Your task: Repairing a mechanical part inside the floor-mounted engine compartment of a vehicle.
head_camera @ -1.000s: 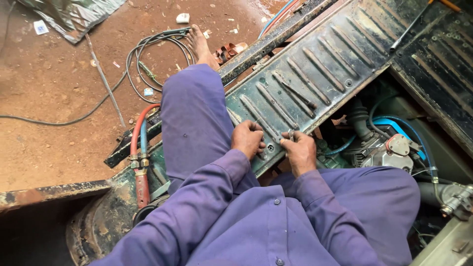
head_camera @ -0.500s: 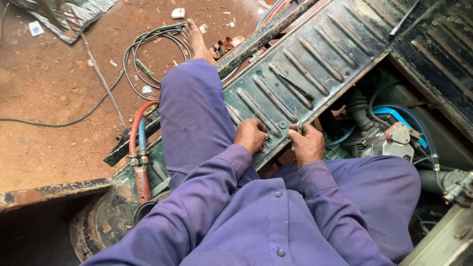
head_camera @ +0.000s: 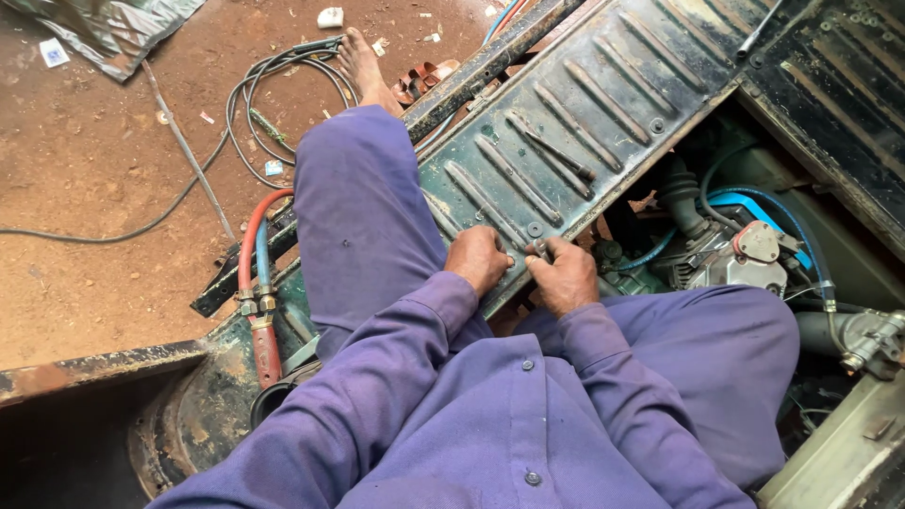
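Note:
I sit in purple coveralls on a ribbed green metal panel (head_camera: 603, 104). Both hands meet at its near edge. My right hand (head_camera: 566, 275) has its fingers closed around a small grey metal piece (head_camera: 538, 250) at that edge. My left hand (head_camera: 478, 259) is curled right next to it, knuckles up, with its fingertips against the panel and the piece. Whether it grips the piece I cannot tell. My left leg (head_camera: 363, 207) stretches over the panel toward the ground.
Engine parts with a blue hose (head_camera: 768, 203) lie in the open bay on the right. A red hose (head_camera: 247, 250) and black cables (head_camera: 273, 85) lie on the left over red dirt. A slim metal tool (head_camera: 556, 155) rests on the panel.
My hands stay at the panel's edge and have drawn slightly closer together. The view has shifted a little.

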